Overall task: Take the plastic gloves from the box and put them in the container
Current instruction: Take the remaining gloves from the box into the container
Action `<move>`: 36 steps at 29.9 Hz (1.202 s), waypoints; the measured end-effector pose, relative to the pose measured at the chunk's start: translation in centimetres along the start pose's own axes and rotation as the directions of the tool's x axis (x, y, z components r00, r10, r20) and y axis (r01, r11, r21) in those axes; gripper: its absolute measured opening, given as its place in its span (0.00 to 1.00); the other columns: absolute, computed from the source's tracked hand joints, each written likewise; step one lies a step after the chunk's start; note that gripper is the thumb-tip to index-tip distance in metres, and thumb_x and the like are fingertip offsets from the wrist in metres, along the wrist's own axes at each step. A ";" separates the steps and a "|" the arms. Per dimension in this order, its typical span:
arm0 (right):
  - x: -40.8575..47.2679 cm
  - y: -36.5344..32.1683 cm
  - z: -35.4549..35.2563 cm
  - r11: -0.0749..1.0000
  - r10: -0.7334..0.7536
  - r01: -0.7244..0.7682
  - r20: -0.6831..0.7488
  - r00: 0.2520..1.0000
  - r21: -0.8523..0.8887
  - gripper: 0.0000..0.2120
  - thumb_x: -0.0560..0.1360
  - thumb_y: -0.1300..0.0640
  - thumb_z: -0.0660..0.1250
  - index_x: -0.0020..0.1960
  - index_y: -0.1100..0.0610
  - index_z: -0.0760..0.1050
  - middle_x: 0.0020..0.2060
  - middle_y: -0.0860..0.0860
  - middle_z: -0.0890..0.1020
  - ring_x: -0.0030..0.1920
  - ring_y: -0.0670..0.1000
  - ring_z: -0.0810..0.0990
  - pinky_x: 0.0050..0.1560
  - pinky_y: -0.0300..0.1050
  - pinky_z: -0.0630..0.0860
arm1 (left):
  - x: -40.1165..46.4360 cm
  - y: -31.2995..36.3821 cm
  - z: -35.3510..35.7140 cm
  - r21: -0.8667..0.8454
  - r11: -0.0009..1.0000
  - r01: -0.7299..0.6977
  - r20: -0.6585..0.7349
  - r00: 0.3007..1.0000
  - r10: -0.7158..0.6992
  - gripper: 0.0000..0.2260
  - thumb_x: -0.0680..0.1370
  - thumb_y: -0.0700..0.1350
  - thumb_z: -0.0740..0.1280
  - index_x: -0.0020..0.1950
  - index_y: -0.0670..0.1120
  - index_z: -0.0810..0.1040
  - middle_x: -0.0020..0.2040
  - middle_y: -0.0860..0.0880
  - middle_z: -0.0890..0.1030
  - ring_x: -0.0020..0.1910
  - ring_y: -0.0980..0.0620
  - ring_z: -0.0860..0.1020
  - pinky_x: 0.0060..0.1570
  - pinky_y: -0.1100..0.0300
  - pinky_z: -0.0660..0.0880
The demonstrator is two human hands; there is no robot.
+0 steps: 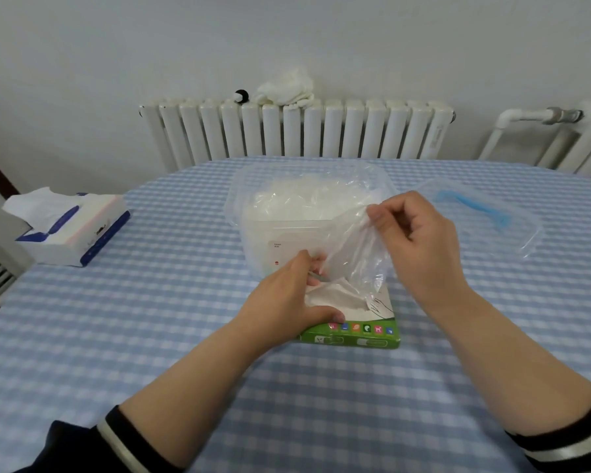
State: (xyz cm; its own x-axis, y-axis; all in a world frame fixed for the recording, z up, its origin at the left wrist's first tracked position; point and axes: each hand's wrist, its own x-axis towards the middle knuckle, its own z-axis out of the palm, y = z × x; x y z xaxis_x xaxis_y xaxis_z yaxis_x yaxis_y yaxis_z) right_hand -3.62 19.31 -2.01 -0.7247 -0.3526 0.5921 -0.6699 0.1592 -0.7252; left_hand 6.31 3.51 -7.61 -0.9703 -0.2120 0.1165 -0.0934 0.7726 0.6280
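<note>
Clear plastic, thin and crinkled: that is the glove (355, 247) I have partly out of the box (352, 331), its top pinched between thumb and forefinger of my right hand (420, 240), the other fingers of that hand curled in loosely behind. The glove's lower end trails down to the box's opening, so I judge it is not yet fully free. My left hand (287, 298) rests on the box, thumb along the near green edge and fingers bent at the opening, holding it down; whether those fingers also pinch plastic I cannot tell. The box lies flat on the counter (151, 319), just in front of the container (253, 206), which stands open and already holds a loose white heap of gloves (294, 199). So the job looks well along, with this glove to be lifted over the rim and dropped in, and more to follow if the box has any. How many remain inside is hidden by my hand and the crumpled film. The lid (485, 216), clear with a blue strip, lies to the right of the container. Farther off, a tissue pack (72, 227) sits at the counter's left edge, and a radiator (297, 131) stands behind with white cloth (287, 87) on top.
</note>
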 end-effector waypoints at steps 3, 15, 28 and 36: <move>0.3 -0.6 -0.6 0.995 0.023 -0.020 -0.038 0.999 0.094 0.06 0.76 0.53 0.68 0.43 0.56 0.76 0.36 0.46 0.81 0.36 0.42 0.77 0.38 0.31 0.71 | -0.1 0.0 -0.4 -0.096 0.995 -0.028 -0.121 0.992 0.016 0.16 0.69 0.64 0.68 0.49 0.57 0.72 0.46 0.60 0.79 0.47 0.62 0.77 0.51 0.56 0.76; 0.4 -2.8 -1.5 0.992 0.054 -0.042 -0.101 0.993 0.116 0.10 0.74 0.54 0.72 0.38 0.52 0.73 0.31 0.43 0.77 0.32 0.40 0.74 0.35 0.29 0.69 | 0.7 5.6 -3.4 -0.700 0.703 -0.127 -0.120 0.991 0.059 0.23 0.71 0.66 0.67 0.54 0.49 0.81 0.48 0.53 0.85 0.49 0.56 0.83 0.48 0.62 0.78; 0.5 -3.2 -2.3 0.897 -0.434 0.435 -0.342 0.834 -0.077 0.09 0.78 0.56 0.66 0.54 0.59 0.71 0.50 0.43 0.72 0.50 0.51 0.74 0.54 0.45 0.73 | 5.3 11.1 -6.5 -0.988 0.145 -0.050 -0.015 0.973 0.231 0.04 0.75 0.40 0.62 0.41 0.43 0.76 0.54 0.41 0.81 0.46 0.44 0.82 0.50 0.52 0.76; 0.7 -0.9 0.5 0.615 -0.596 0.539 0.109 0.796 -0.576 0.19 0.82 0.47 0.58 0.71 0.52 0.67 0.73 0.55 0.65 0.75 0.60 0.59 0.71 0.69 0.55 | 8.4 7.3 -10.4 -0.781 0.615 -0.110 -0.206 0.975 -0.087 0.10 0.81 0.42 0.56 0.49 0.39 0.76 0.42 0.53 0.84 0.42 0.53 0.81 0.44 0.58 0.76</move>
State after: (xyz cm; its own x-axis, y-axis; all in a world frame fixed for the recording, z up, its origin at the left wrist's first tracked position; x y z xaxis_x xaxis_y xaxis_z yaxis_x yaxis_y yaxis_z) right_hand -3.44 18.48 -1.08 -0.1599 -0.4755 0.8651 -0.8953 0.4390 0.0758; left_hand -0.17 1.15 5.97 -0.8916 -0.3969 0.2178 0.2241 0.0311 0.9741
